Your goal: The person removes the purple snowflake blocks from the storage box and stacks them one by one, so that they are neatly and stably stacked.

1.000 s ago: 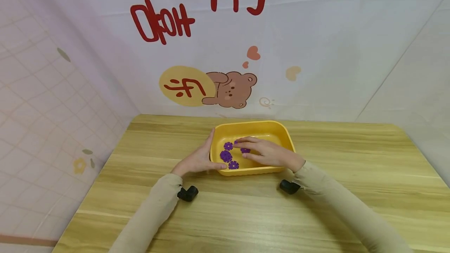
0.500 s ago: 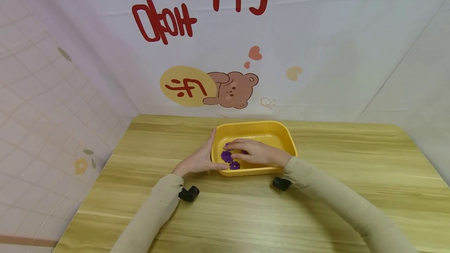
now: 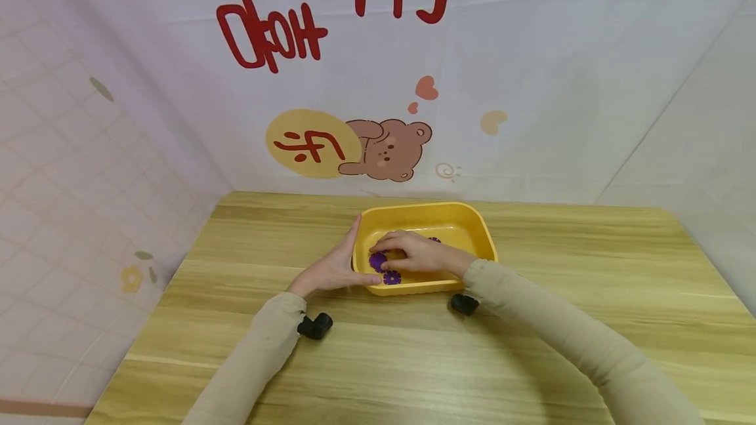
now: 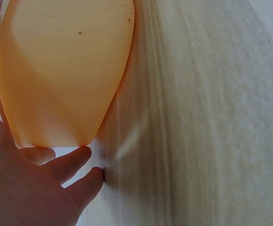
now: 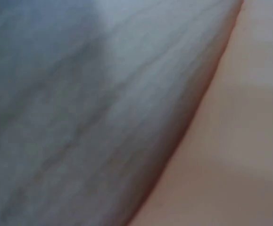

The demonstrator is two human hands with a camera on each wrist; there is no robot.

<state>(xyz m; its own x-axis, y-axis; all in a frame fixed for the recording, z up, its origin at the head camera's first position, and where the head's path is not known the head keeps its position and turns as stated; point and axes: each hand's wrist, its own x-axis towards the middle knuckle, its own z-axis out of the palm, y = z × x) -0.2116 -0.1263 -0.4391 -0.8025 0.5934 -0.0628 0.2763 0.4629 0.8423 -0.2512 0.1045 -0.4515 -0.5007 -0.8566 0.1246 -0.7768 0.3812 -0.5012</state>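
A yellow plastic basin (image 3: 437, 286) stands on the table, with several purple snowflake-shaped discs in it. My left hand (image 3: 331, 272) holds its left end, thumb over the front rim and fingers along the end wall; the left wrist view shows those fingers (image 4: 70, 165) against the wall. Inside the basin, my right hand (image 3: 413, 253) is bent down over the discs, thumb and fingertips apart around a purple disc (image 3: 378, 262). Another purple disc (image 3: 392, 277) lies by the front wall, and one (image 3: 434, 240) shows partly behind the right hand. Discs under the palm are hidden.
The wood-grain table (image 3: 378, 359) extends to both sides and in front of the basin. Behind it hangs a white printed backdrop (image 3: 531, 84) with a bear (image 3: 392, 153). Black wrist-camera mounts (image 3: 315, 326) sit near both cuffs. The right wrist view is blurred.
My right hand has moved left inside the basin, its fingers bending lower over the left-hand discs. A disc to its right has come into view. The left hand and basin stay in place.
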